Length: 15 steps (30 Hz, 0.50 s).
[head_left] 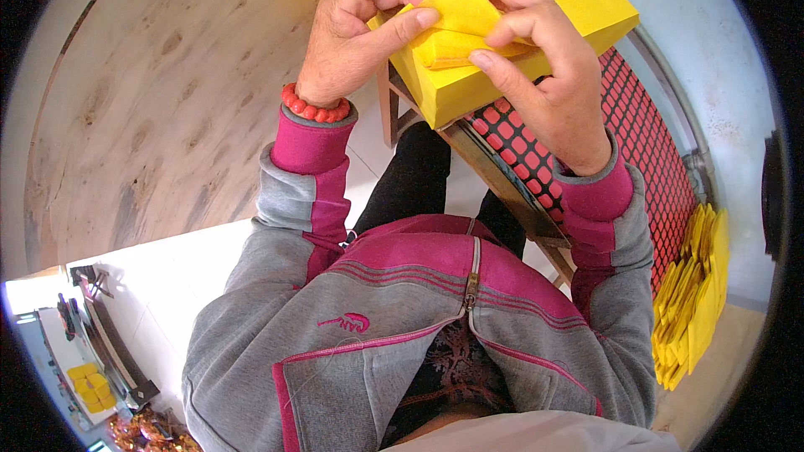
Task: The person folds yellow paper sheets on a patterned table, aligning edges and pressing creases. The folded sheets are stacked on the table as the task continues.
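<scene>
Yellow folded cloth is pinched by your left hand and right hand; best keep its edges even, without tugging.

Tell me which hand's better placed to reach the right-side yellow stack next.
Likely your right hand: it's nearer the yellow stack than your left hand, though both hold the folded yellow piece.

Folded yellow sheet, matte, layered, one corner pointing up, near the view's top
</scene>
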Available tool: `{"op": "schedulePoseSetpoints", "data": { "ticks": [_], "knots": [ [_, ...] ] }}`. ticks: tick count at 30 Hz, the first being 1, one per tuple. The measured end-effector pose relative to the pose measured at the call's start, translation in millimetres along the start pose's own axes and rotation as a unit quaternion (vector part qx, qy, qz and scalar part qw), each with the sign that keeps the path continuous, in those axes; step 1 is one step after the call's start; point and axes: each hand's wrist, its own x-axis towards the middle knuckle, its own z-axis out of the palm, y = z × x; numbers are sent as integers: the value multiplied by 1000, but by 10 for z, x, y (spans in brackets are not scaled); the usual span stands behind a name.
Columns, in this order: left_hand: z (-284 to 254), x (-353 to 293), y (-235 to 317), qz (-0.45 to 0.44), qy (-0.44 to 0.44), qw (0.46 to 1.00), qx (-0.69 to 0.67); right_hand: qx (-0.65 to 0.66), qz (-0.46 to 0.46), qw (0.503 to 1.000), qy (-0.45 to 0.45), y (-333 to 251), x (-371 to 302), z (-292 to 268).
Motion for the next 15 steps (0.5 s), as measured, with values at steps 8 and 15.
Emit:
{"op": "schedulePoseSetpoints", "data": {
  "ticks": [8,15],
  "knots": [
    [-72,0,-22,23,-21,1000,2,-21,-14,999,-28,19,-15,15],
    [-156,61,4,124,-87,986,73,29,17,999,11,-11,-19,68]
  ]
}}
